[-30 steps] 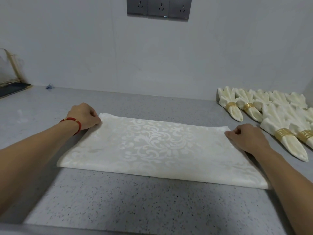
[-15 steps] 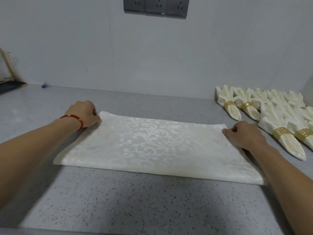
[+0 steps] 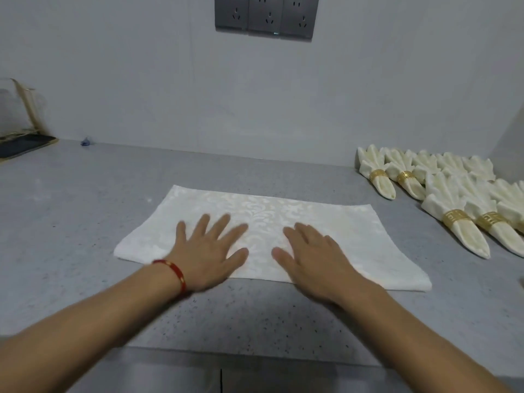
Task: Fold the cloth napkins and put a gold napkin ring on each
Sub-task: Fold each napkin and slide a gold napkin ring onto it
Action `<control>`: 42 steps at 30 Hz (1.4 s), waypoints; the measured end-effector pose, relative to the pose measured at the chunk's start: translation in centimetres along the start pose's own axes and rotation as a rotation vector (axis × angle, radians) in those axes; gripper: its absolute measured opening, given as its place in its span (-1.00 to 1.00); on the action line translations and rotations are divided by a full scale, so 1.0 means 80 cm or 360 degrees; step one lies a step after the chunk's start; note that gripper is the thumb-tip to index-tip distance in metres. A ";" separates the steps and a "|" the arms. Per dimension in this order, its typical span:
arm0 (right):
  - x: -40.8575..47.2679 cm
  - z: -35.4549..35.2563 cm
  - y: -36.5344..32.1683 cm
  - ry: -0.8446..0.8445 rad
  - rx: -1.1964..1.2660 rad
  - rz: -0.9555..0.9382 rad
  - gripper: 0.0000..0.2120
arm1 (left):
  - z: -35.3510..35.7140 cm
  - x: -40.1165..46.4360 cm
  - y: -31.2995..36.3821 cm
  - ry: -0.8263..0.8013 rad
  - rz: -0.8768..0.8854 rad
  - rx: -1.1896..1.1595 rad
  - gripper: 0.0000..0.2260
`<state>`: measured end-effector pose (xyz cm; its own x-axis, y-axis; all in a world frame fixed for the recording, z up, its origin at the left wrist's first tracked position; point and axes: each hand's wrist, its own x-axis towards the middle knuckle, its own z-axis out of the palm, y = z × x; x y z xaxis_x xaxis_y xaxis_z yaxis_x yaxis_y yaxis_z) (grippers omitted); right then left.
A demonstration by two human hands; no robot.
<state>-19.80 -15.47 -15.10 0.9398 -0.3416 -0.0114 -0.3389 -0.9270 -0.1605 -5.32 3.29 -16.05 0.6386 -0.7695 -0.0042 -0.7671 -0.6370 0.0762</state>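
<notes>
A cream damask napkin (image 3: 354, 239), folded into a long rectangle, lies flat on the grey speckled counter (image 3: 85, 222). My left hand (image 3: 209, 248), with a red bracelet at the wrist, rests palm down on the napkin's left half, fingers spread. My right hand (image 3: 312, 256) lies flat beside it on the middle of the cloth. Both hands hold nothing. At the right, several folded napkins (image 3: 436, 199) lie in rows, each wearing a gold napkin ring (image 3: 455, 218).
A wall with a grey socket strip (image 3: 266, 15) backs the counter. A dark tray with a clear bag (image 3: 19, 143) sits at the far left. A small blue scrap (image 3: 86, 141) lies by the wall. The counter's front edge runs below my forearms.
Both hands have let go of the napkin's far corners and moved inward and toward me. They now lie flat and spread on the middle of the cloth.
</notes>
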 end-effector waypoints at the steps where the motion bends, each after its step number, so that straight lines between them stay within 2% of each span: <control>1: -0.005 0.009 0.002 -0.0104 -0.0028 0.0030 -0.29 | 0.012 -0.004 -0.002 -0.0043 -0.0053 0.0031 -0.34; 4: -0.022 0.007 0.043 -0.0205 0.0004 0.0275 -0.22 | 0.019 -0.001 -0.008 -0.0049 -0.0117 -0.0005 -0.41; 8: -0.054 -0.011 0.115 -0.0202 -0.0028 0.0623 -0.21 | 0.010 0.003 -0.031 -0.0145 -0.0203 -0.0058 -0.41; 12: -0.059 -0.012 0.124 -0.0250 -0.0062 0.0605 -0.22 | 0.007 0.000 -0.091 -0.0090 -0.0493 0.0024 -0.38; 16: -0.048 -0.027 0.115 -0.0333 -0.0236 0.0656 -0.24 | 0.012 -0.001 -0.095 -0.0053 -0.0500 -0.0001 -0.37; 18: -0.033 -0.038 0.078 -0.0189 -0.0309 0.0523 -0.29 | 0.013 -0.003 -0.090 -0.0052 -0.0509 -0.0006 -0.37; 20: -0.008 -0.042 0.019 0.0035 -0.0233 0.0190 -0.35 | 0.013 -0.005 -0.083 -0.0053 -0.0514 -0.0011 -0.37; 22: 0.019 -0.035 -0.043 0.0134 -0.0083 -0.0151 -0.40 | 0.014 -0.009 -0.076 -0.0061 -0.0527 -0.0040 -0.37; 26: 0.044 0.013 -0.089 -0.0081 0.0004 -0.0539 -0.40 | 0.001 -0.013 -0.078 -0.0159 -0.0536 -0.0042 -0.37; 29: 0.047 0.032 -0.081 -0.0109 -0.0003 -0.0571 -0.40 | -0.022 0.006 -0.097 0.0052 -0.0483 0.0156 -0.53; 31: 0.047 0.034 -0.081 -0.0084 0.0004 -0.0571 -0.40 | -0.038 0.039 -0.119 0.0161 -0.0535 0.0065 -0.60; 34: 0.047 0.034 -0.081 -0.0087 0.0019 -0.0559 -0.41 | -0.053 0.090 -0.152 0.0110 -0.0692 -0.0112 -0.60; 38: 0.047 0.035 -0.081 -0.0074 0.0024 -0.0576 -0.41 | -0.056 0.123 -0.170 0.0085 -0.0746 -0.0286 -0.58; 42: 0.048 0.034 -0.080 -0.0075 0.0051 -0.0588 -0.40 | -0.061 0.122 -0.168 0.0239 -0.0790 -0.0599 -0.88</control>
<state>-13.88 -10.44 -16.83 0.9997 0.0234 0.0077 0.0245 -0.9808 -0.1934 11.51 4.54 -12.21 0.9350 -0.3546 0.0088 -0.3210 -0.8354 0.4462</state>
